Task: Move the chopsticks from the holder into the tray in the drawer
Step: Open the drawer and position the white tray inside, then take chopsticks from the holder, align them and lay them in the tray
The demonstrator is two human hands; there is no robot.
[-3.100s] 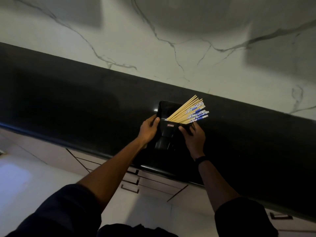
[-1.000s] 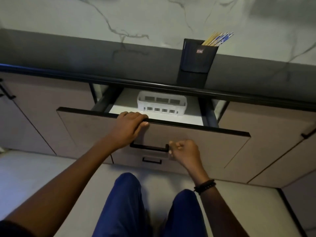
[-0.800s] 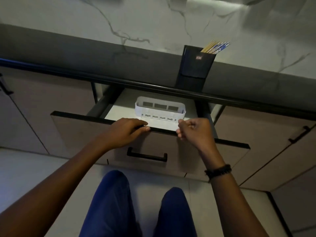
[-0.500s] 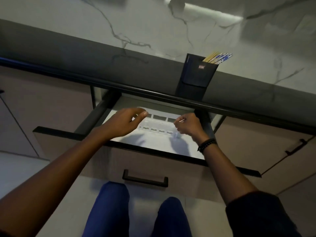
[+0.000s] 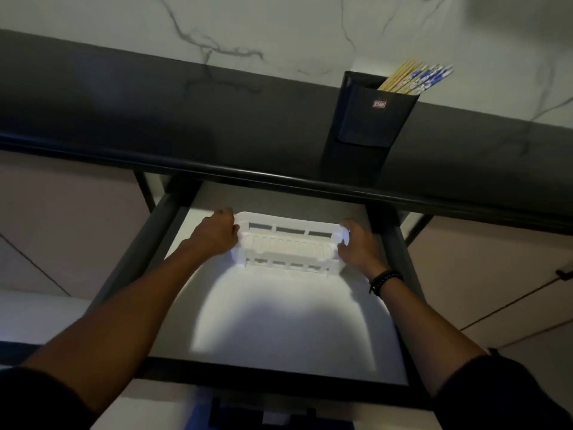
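A white slotted plastic tray (image 5: pixel 288 245) lies in the open drawer (image 5: pixel 279 318), towards its back. My left hand (image 5: pixel 217 235) grips the tray's left end and my right hand (image 5: pixel 359 248) grips its right end. The black holder (image 5: pixel 366 119) stands upright on the dark countertop at the upper right. Several wooden chopsticks (image 5: pixel 412 77) with blue-and-white patterned tops stick out of it, leaning right. The tray holds nothing that I can see.
The dark countertop edge (image 5: pixel 217 169) overhangs the back of the drawer. A white marble wall (image 5: pixel 248 32) rises behind it. Closed cabinet fronts (image 5: pixel 496 274) flank the drawer on both sides. The drawer's white floor in front of the tray is brightly lit.
The drawer has come further out. Both hands left the drawer front, reached inside, and now hold the two ends of the white tray. The camera moved closer over the drawer.
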